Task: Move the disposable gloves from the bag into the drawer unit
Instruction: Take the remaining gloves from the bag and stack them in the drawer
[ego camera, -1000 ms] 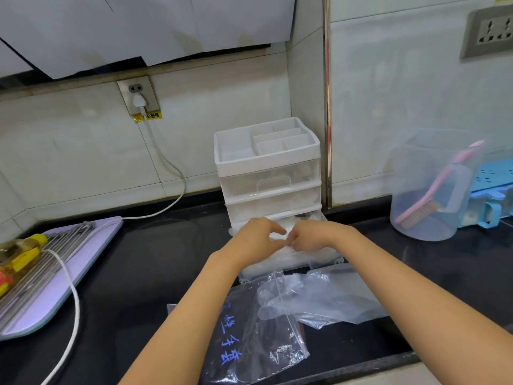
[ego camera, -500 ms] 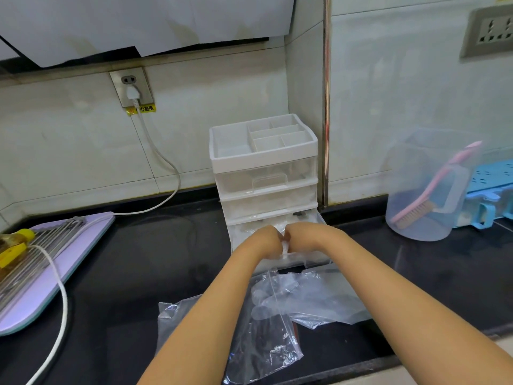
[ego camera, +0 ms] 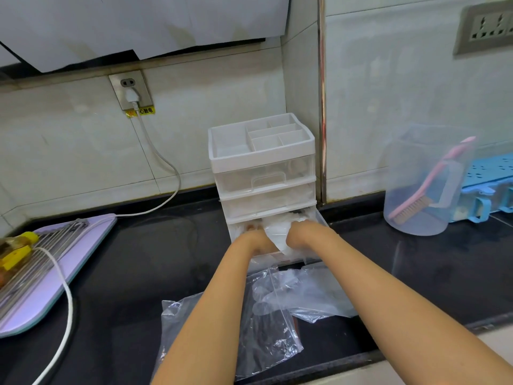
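Part of the job is done: a white wad of gloves (ego camera: 277,230) already sits inside the pulled-out bottom drawer (ego camera: 319,218) of the drawer unit (ego camera: 263,162), and both my hands are down in there with it. What's left, as far as I can judge, is the pile of loose gloves (ego camera: 311,294) lying on the black counter (ego camera: 138,273) just in front of the drawer, partly over the clear bag (ego camera: 266,340), which lies flat and crumpled between my forearms; whether more gloves remain inside it I can't make out. After that the drawer needs pushing shut. My forearms reach straight ahead, side by side, wrists bent downward over the drawer's front edge. My left hand (ego camera: 256,240) is against the left side of the wad and my right hand (ego camera: 302,232) against its right side, both touching it, with the wad bunched between them. My fingers are tucked out of sight below my knuckles, so I cannot tell whether I'm pinching the gloves or pressing them down with flat fingers
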A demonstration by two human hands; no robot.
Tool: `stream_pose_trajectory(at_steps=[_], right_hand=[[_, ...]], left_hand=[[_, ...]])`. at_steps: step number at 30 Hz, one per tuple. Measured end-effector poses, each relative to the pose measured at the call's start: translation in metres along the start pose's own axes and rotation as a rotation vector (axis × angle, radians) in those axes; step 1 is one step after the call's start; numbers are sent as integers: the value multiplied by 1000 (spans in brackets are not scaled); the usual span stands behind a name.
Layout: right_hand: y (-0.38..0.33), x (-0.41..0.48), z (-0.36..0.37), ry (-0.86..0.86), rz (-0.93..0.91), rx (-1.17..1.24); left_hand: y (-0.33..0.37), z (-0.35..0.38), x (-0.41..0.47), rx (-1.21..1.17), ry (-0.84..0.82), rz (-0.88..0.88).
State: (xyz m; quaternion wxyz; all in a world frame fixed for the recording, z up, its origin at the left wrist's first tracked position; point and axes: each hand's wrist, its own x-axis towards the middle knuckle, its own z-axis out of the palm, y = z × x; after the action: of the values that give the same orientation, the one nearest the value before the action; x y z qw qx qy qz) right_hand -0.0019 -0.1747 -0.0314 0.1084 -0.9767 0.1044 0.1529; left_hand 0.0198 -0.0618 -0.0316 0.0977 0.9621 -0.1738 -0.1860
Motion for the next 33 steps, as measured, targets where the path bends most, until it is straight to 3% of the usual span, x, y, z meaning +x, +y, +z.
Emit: stream_pose_trajectory(at_steps=[4,10,14,17,20,24,27,33], right_hand=[[7,-6,3,77,-72,141],[32,-36,1,328,-321,384],[57,-66,-2,441,-380,526],[81,-85,7,459,-369,585],[104,-98,26,454,-323,585],[121,-105,60,422,-237,514],[120,-104,86,398,-188,391],[116,-103,100,463,-206,264]], left_hand=[[2,-1,-1,-2,-27,5],[5,-4,-10,-41,0,15],[2,-3,-15,-286,164,-14],[9,6,-40,-413,418,149],[19,28,-75,-446,496,346],[29,66,-97,-361,287,468],[30,92,-97,-297,223,477],[33,115,-90,-287,410,493]])
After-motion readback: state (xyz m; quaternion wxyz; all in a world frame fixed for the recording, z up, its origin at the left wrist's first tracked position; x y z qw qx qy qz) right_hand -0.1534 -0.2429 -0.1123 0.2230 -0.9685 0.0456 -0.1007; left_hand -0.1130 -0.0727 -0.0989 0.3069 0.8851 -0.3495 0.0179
